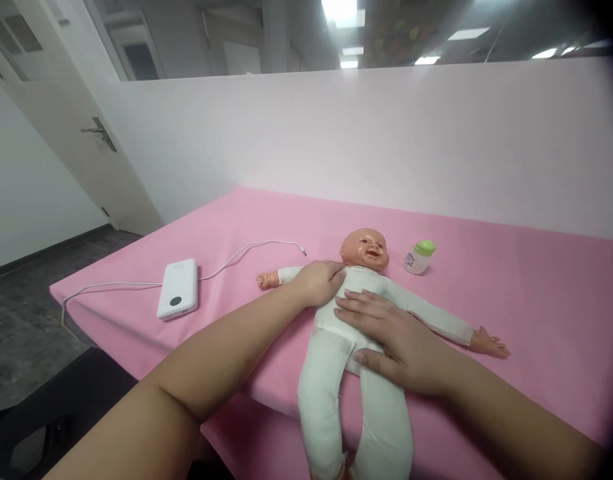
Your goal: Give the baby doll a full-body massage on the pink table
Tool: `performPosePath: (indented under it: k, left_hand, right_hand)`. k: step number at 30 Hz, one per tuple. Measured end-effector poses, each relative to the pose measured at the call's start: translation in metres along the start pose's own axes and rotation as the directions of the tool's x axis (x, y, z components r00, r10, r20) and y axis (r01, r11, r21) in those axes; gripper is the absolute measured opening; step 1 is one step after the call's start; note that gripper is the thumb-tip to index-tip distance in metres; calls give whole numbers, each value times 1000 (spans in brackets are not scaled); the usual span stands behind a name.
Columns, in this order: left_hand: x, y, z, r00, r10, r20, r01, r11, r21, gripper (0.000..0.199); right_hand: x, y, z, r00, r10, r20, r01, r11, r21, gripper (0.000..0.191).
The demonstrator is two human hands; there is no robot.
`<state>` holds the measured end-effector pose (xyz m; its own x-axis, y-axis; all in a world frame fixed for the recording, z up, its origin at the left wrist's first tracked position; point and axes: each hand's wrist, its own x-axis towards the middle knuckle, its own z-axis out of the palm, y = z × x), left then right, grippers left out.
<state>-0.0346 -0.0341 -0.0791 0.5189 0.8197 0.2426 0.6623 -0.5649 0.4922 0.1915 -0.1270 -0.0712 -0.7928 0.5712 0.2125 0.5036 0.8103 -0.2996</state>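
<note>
Head view: pink cloth-covered table (pixel 541 287), a person's two bare hands working over it.
Doll: baby doll with soft white cloth body (pixel 361 277) and hard tan plastic head; lies on its back on the pink cloth, head toward the far wall, arms spread to both sides, legs running toward the person and past the table's near edge; feet partly cut off at the bottom of the frame.
Left hand (pixel 324 281): rests at the doll's shoulder, fingers laid together and bent, reaching to the chest just below the neck; thumb not clearly seen, cannot tell whether it grips or only presses.
Right hand (pixel 401 340): spread flat, palm down, across the doll's belly; fingers nearly straight, thumb apart near the top of the leg; closed around nothing.
Bottle: small translucent bottle with bright green cap (pixel 419 259), upright beside the doll's head, apart from both hands.
Power bank: white rectangular power bank (pixel 178 289), flat on the table, well left of the doll.
Cables: thin white cable (pixel 246 249) runs from it toward the doll, plug end free on the cloth; second white cable (pixel 111 285) runs left, hanging over the table edge.
Surroundings: plain white wall (pixel 366 140) behind; pale grey door (pixel 81 107) with metal handle at left.
</note>
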Motion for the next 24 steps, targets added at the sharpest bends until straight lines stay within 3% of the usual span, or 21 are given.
performPosePath:
  k: [9, 15, 17, 19, 21, 23, 24]
  left_hand:
    - [0, -2, 0, 1000, -3, -14, 3, 1000, -24, 43]
    - [-4, 5, -7, 997, 4, -80, -6, 1000, -29, 41]
    - [-11, 14, -10, 989, 90, -113, -99, 992, -73, 39]
    - [-19, 28, -11, 958, 278, -72, -287, 941, -181, 36]
    - [-29, 43, -9, 873, 487, 20, -455, 828, -329, 33]
    - [-35, 55, -6, 789, 606, 99, -519, 744, -422, 31]
    - [-36, 58, -4, 768, 627, 128, -525, 732, -435, 31]
  right_hand:
    - [1, 35, -3, 976, 212, -57, -215, 976, -40, 71]
    - [-1, 54, -4, 888, 425, -176, -424, 905, 44, 63]
    - [-1, 58, -5, 862, 454, -225, -447, 891, 83, 56]
    - [-1, 60, -7, 850, 464, -249, -451, 886, 109, 50]
    - [0, 62, -10, 848, 474, -239, -454, 881, 136, 47]
    - [0, 63, -12, 845, 489, -217, -461, 872, 165, 44]
    - [0, 64, -14, 843, 496, -209, -466, 867, 177, 43]
